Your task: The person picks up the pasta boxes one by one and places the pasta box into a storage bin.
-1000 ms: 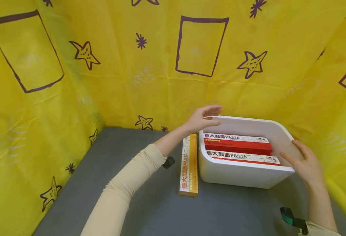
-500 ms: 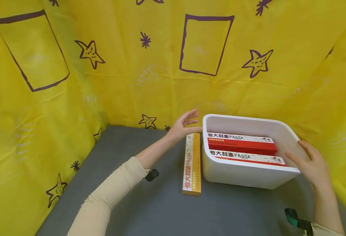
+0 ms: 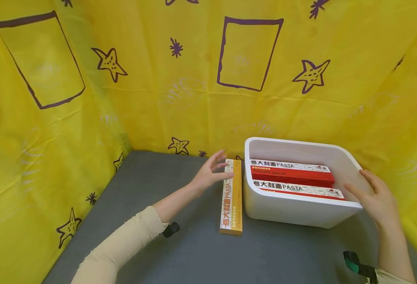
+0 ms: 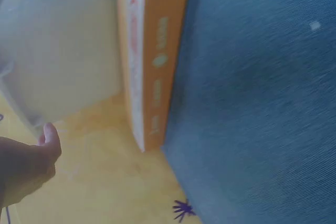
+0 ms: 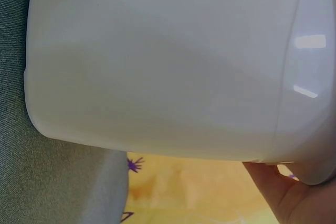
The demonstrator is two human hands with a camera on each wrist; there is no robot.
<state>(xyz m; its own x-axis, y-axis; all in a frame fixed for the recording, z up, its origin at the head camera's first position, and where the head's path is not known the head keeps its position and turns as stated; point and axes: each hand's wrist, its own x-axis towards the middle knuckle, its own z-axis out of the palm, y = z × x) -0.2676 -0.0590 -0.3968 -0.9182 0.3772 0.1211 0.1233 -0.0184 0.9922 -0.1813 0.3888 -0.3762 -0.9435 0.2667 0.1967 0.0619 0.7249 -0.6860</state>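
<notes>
A yellow and white pasta box (image 3: 236, 201) lies lengthwise on the table, left of a white storage bin (image 3: 297, 213). My left hand (image 3: 208, 173) is over the far end of that box, fingers spread and thumb reaching across its top. In the left wrist view the box (image 4: 152, 66) shows its orange side, with the hand (image 4: 29, 166) apart from it. My right hand (image 3: 377, 199) grips the bin's right rim, thumb on the inner side. Two red and white pasta boxes, a rear one (image 3: 293, 174) and a front one (image 3: 301, 190), lie inside the bin.
A dark grey table (image 3: 180, 252) carries everything. Yellow cloth (image 3: 151, 98) with drawn stars and frames hangs close behind the bin and along both sides. Dark straps sit near both wrists.
My left hand has drawn away from the bin's left rim, leftward and down toward the yellow pasta box. My right hand stays on the bin's rim.
</notes>
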